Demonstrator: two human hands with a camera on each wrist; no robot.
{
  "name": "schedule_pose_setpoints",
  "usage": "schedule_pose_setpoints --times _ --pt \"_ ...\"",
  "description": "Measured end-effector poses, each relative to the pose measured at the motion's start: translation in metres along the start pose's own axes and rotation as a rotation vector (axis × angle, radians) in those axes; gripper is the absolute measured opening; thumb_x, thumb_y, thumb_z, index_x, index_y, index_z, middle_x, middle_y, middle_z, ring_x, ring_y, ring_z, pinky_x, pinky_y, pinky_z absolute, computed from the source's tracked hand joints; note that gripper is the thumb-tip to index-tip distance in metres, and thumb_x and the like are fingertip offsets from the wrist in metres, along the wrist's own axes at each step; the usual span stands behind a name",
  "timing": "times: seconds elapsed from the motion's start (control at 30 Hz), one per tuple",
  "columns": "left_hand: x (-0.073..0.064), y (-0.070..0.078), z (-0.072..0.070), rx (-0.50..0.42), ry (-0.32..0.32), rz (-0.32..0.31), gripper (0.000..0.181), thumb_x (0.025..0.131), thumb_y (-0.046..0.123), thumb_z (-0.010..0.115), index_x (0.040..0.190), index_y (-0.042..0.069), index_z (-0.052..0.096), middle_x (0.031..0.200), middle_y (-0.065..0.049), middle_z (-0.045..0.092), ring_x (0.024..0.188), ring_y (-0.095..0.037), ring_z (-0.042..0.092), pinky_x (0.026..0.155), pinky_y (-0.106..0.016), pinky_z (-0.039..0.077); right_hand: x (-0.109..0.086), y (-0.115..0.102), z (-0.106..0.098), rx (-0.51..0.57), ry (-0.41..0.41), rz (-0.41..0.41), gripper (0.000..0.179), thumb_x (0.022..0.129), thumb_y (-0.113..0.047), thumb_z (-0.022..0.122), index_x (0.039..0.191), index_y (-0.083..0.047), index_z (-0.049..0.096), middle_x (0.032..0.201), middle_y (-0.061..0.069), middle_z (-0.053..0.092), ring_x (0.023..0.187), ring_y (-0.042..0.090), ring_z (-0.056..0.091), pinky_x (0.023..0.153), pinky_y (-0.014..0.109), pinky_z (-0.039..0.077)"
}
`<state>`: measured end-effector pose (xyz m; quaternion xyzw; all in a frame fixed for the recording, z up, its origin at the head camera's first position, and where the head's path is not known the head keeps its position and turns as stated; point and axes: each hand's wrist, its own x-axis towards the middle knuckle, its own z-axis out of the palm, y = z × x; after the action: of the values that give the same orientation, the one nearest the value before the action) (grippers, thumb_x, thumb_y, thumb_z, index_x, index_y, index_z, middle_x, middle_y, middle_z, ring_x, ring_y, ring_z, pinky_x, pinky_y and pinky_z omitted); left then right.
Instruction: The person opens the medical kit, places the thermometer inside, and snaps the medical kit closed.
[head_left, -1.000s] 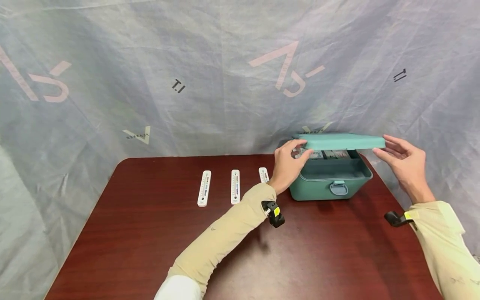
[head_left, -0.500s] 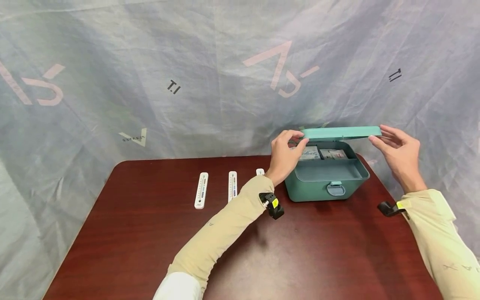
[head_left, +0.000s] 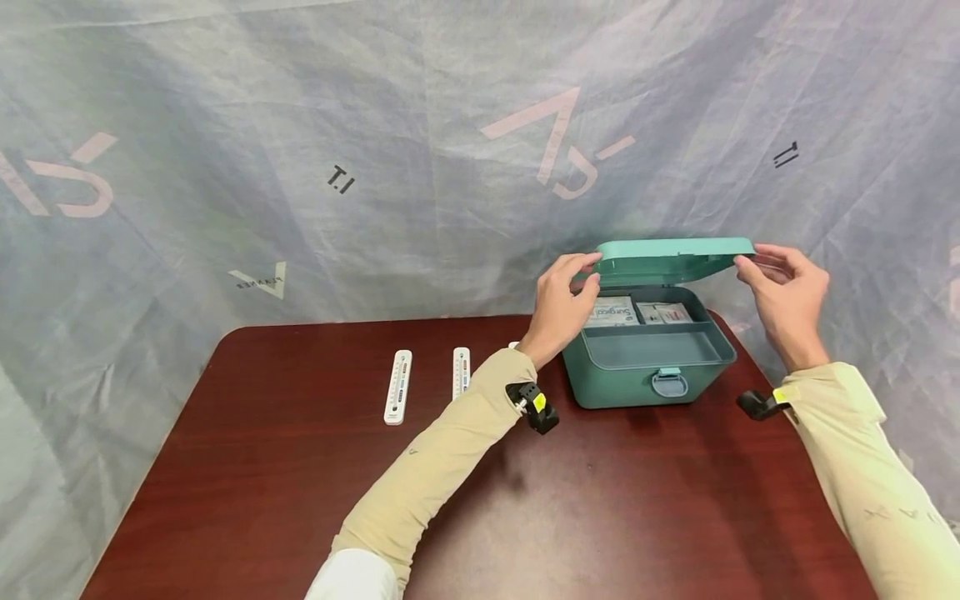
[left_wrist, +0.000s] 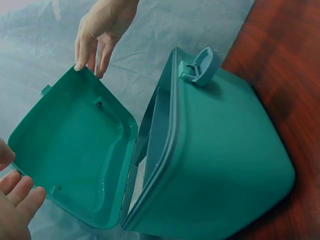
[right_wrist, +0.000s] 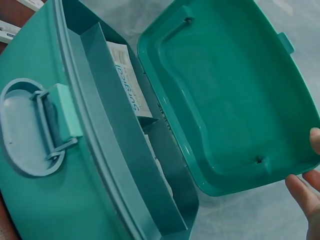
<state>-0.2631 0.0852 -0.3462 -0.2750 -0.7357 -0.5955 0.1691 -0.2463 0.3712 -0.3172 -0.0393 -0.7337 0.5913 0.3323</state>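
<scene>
Teal latch box, right rear of table; raised lid, whose ends left hand and right hand pinch between thumb and fingers; packet inside reads "Surgical"; backdrop reads "T.I".

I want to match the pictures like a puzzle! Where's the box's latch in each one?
Head: the latch is right of the middle, on the front of the box.
Left wrist: the latch is in the upper part, right of the middle.
Right wrist: the latch is by the left edge, about halfway down.
Shared landmark: the open lid, in all three.
</scene>
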Motion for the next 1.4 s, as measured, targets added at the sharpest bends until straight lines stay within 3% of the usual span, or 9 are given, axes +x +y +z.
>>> schedule_pose_setpoints --times 0.2,0.47,0.6,0.77,1.03,1.23,1.4 --pt "0.002 0.000 -0.001 -0.005 -0.047 -0.006 0.041 0.095 0.008 0.049 0.136 0.013 0.051 0.140 -0.002 0.045 0.123 -0.008 0.045 0.092 -0.013 0.040 0.003 -0.002 0.002 -0.089 -0.002 0.015 0.041 0.082 -0.008 0.072 0.122 -0.009 0.063 0.111 0.006 0.063 0.089 0.005 0.064 0.075 0.014 0.049" --pt "0.009 -0.003 -0.003 -0.081 -0.100 -0.052 0.048 0.093 0.002 0.047 0.140 0.010 0.046 0.148 -0.001 0.037 0.126 -0.004 0.043 0.093 -0.015 0.040 0.006 -0.006 0.005 -0.237 -0.128 0.004 0.055 0.089 -0.007 0.062 0.141 -0.014 0.045 0.139 0.013 0.048 0.119 0.018 0.054 0.090 0.019 0.045" --pt "0.013 -0.004 -0.004 -0.078 -0.130 -0.072 0.050 0.092 0.001 0.046 0.141 0.011 0.044 0.150 0.002 0.034 0.128 -0.004 0.041 0.095 -0.017 0.040 0.006 -0.008 0.006 -0.282 -0.175 0.010 0.058 0.092 -0.011 0.059 0.145 -0.015 0.037 0.144 0.013 0.042 0.125 0.023 0.049 0.094 0.023 0.044" --pt "0.018 -0.008 -0.005 -0.055 -0.175 -0.095 0.054 0.093 0.005 0.046 0.145 0.013 0.038 0.153 0.006 0.028 0.132 -0.001 0.033 0.100 -0.025 0.039 0.011 -0.008 0.010 -0.264 -0.190 0.016 0.059 0.092 -0.012 0.058 0.147 -0.013 0.035 0.146 0.012 0.039 0.127 0.022 0.047 0.099 0.026 0.041" --pt "0.016 -0.023 -0.014 -0.011 -0.190 -0.153 0.055 0.095 0.010 0.047 0.148 0.017 0.034 0.154 0.005 0.025 0.135 0.002 0.022 0.104 -0.027 0.035 0.021 -0.008 0.026 -0.319 -0.291 0.026 0.060 0.095 -0.017 0.054 0.149 -0.012 0.027 0.153 0.008 0.028 0.135 0.022 0.035 0.104 0.035 0.036" --pt "0.005 -0.029 -0.022 0.045 -0.204 -0.167 0.053 0.096 0.015 0.049 0.147 0.021 0.035 0.153 0.001 0.028 0.137 -0.004 0.025 0.106 -0.032 0.033 0.020 -0.005 0.029 -0.353 -0.343 0.053 0.065 0.095 -0.022 0.055 0.151 -0.011 0.023 0.154 0.010 0.024 0.139 0.023 0.028 0.108 0.039 0.030" --pt "-0.004 -0.029 -0.030 0.123 -0.160 -0.170 0.049 0.093 0.016 0.053 0.141 0.024 0.044 0.143 0.001 0.042 0.130 -0.011 0.038 0.102 -0.033 0.036 0.012 0.000 0.025 -0.397 -0.350 0.051 0.064 0.093 -0.027 0.059 0.148 -0.014 0.031 0.149 0.012 0.034 0.135 0.028 0.034 0.107 0.044 0.030"
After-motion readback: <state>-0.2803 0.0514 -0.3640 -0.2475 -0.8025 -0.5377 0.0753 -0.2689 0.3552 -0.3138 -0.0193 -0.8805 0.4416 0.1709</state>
